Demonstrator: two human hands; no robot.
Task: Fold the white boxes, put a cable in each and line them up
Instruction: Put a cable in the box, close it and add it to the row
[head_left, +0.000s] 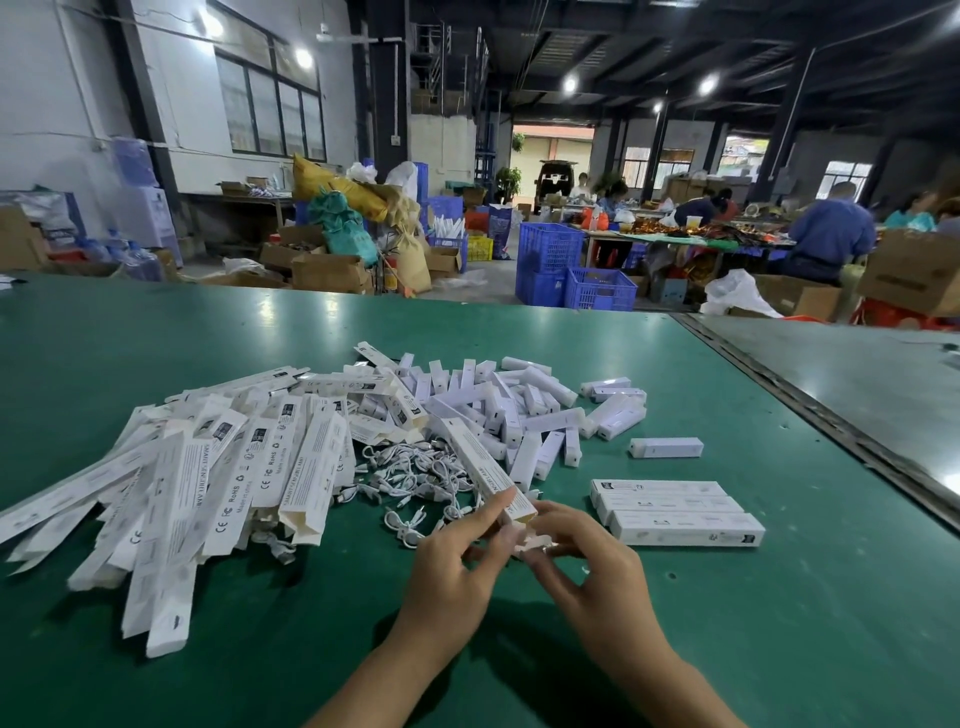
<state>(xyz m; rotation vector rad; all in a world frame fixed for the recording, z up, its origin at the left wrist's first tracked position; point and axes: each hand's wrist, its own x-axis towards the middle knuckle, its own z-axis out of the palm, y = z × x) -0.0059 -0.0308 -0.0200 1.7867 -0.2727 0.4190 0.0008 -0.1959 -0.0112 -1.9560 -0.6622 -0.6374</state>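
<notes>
A long white box (480, 465) slants up and away from me over the green table (779, 623). My left hand (460, 558) grips its near end with thumb and fingers. My right hand (582, 561) pinches the flaps at that same end. Under the box lies a tangle of small white cables (410, 475). Flat unfolded boxes (218, 483) are heaped at the left. Three closed boxes (675, 512) lie side by side in a row to the right of my hands.
A pile of short white boxes (498, 405) covers the table's middle, with one stray (666, 447) beside it. A seam (810, 405) runs along the right, next to a grey table. Blue crates (571, 273), cartons and seated people fill the room beyond.
</notes>
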